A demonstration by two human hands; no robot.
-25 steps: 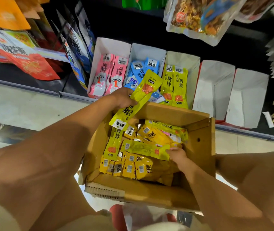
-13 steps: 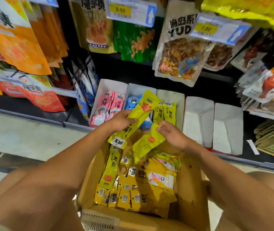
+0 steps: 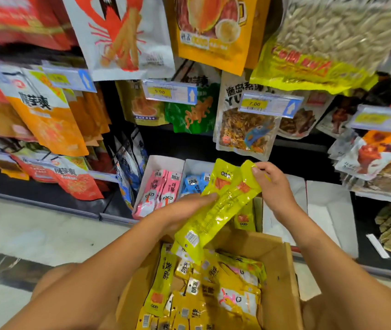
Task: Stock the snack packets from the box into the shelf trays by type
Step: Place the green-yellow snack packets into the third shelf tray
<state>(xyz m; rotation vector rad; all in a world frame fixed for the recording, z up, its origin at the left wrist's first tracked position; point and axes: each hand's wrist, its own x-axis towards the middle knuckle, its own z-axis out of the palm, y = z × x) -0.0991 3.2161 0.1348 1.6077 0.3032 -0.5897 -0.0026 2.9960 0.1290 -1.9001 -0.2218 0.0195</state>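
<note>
Packets of yellow-green foil (image 3: 225, 201) are held in both hands above the open cardboard box (image 3: 282, 282), in front of the shelf trays. The left hand (image 3: 185, 210) supports the bundle from below and the side, its grip wrapped along the mid-length; the right hand (image 3: 273, 184) pinches the upper end between thumb and fingers. At least two packets are overlapped; the exact count cannot be told.

The long axis of the bundle is noted as running from lower left, over the box, to upper right, toward the shelf. The yellow tray (image 3: 245, 216), already holding matching packets, lies directly behind and below the bundle, mostly hidden by it. The right hand is judged nearer to that tray, so the upper end would lead on insertion.

The packets are long, narrow, glossy and creased, with an orange mark near the top and a barcode label at the lower end. The pink tray (image 3: 166, 163) and the blue tray (image 3: 195, 166) stand to the left, and a white tray (image 3: 328, 201), apparently empty, to the right.
</note>
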